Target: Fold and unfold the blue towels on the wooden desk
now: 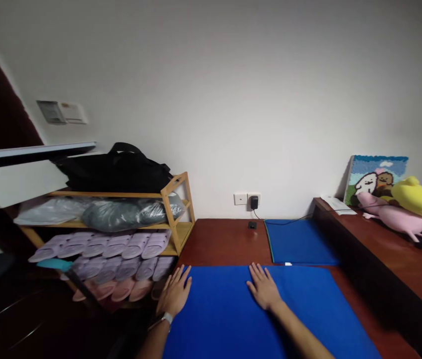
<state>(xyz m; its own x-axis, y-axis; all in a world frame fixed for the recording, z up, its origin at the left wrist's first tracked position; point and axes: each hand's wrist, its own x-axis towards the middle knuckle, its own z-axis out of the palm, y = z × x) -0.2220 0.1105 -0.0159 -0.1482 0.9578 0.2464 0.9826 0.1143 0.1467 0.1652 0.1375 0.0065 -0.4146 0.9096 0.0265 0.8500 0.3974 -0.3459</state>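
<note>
A large blue mat point(225, 319) lies over the reddish-brown wooden table point(229, 242). My left hand point(175, 291) rests at the mat's far left corner, palm down with the fingers stretched out; a light band circles that wrist. Flat on the mat near its far edge is my right hand point(265, 286), its fingers spread. Neither hand holds anything. Beyond the right hand, a smaller blue mat point(300, 242) sits against the wall, with a small white tag point(288, 264) at its near edge.
Left of the table stands a wooden rack point(175, 219) with several slippers point(121, 244), wrapped bundles and a black bag point(117, 172). A black plug point(254, 202) is in the wall socket. To the right, a raised wooden surface point(378, 239) bears plush toys point(393, 214) and a dog picture point(377, 177).
</note>
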